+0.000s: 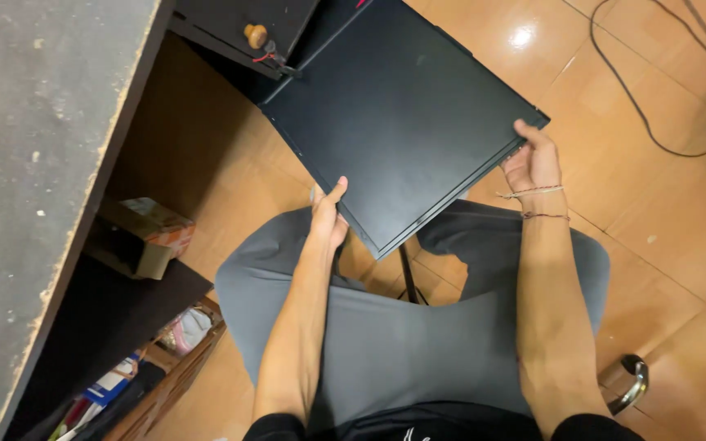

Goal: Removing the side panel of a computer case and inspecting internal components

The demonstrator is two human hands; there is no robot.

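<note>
A flat black panel (406, 114) was held above the lap of a seated person, gripped at its near edge by both hands. The left hand (327, 216) was closed on the near left corner, the thumb laid flat on the top face and the other fingers (315, 196) tucked beneath the edge, mostly hidden. The right hand (533, 163) was closed on the near right corner, its fingers wrapped around the thin side edge and the thumb pressed at the corner itself. Two thin string bracelets (537, 202) were worn on the right wrist.

The panel was roughly rectangular and was turned at an angle, so that one corner pointed down towards the knees and the long axis ran away from the person, up and to the left, towards a dark cabinet (239, 28) fitted with a small round wooden knob (256, 35). The far end of the panel lay just beside that cabinet; whether it touched could not be told.

A grey bench (34, 163) with a chipped edge stood at the left, with a cardboard box (153, 233) on a shelf below it. The floor (663, 229) was laid with glossy orange-brown tiles, and a black cable (647, 122) lay across them at the upper right. Grey trousers (418, 343) were worn by the person.
</note>
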